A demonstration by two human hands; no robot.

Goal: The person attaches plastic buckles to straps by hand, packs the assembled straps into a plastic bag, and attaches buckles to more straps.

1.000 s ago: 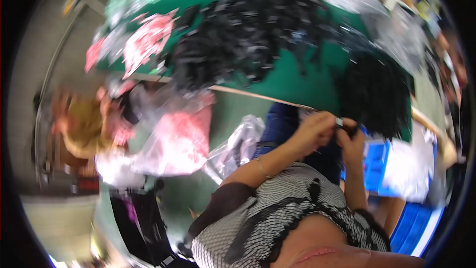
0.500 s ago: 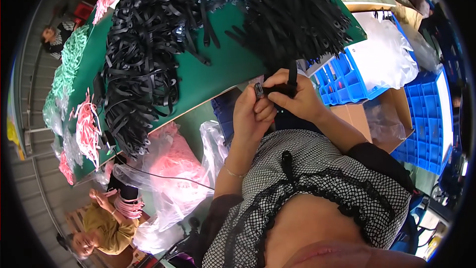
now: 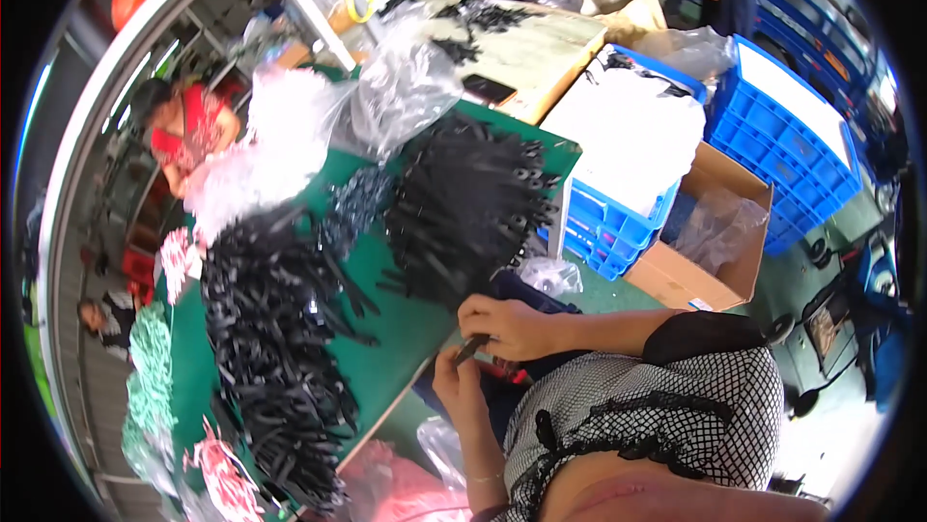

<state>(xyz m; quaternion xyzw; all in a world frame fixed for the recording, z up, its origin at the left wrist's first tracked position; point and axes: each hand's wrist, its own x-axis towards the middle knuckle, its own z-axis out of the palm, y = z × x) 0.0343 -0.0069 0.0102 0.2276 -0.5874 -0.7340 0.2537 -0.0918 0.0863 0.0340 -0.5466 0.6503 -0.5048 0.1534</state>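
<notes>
In front of me, by the near edge of the green table (image 3: 401, 353), I pinch a short dark strap (image 3: 471, 348) between both hands. My right hand (image 3: 519, 329) grips its upper end with curled fingers. Just below it, my left hand (image 3: 458, 387) has its fingertips closed on the lower end. Any buckle on it is hidden. Beyond my hands lies a fanned stack of black straps (image 3: 463, 203) with holed ends. A long tangled heap of black straps (image 3: 275, 358) lies further left. Small dark shiny pieces (image 3: 355, 208) sit between the two piles.
To the right are a blue crate (image 3: 603, 232) topped with white plastic, an open cardboard box (image 3: 695, 276) and another blue crate (image 3: 801, 165). Clear bags (image 3: 406, 87) and a phone (image 3: 490, 89) lie at the back. Mint bundles (image 3: 150, 396) line the left; co-workers sit beyond.
My view has swung to the right and up, showing more of the crates and far tables. Both hands still hold the strap; the buckle seen at my left fingertips no longer shows.
</notes>
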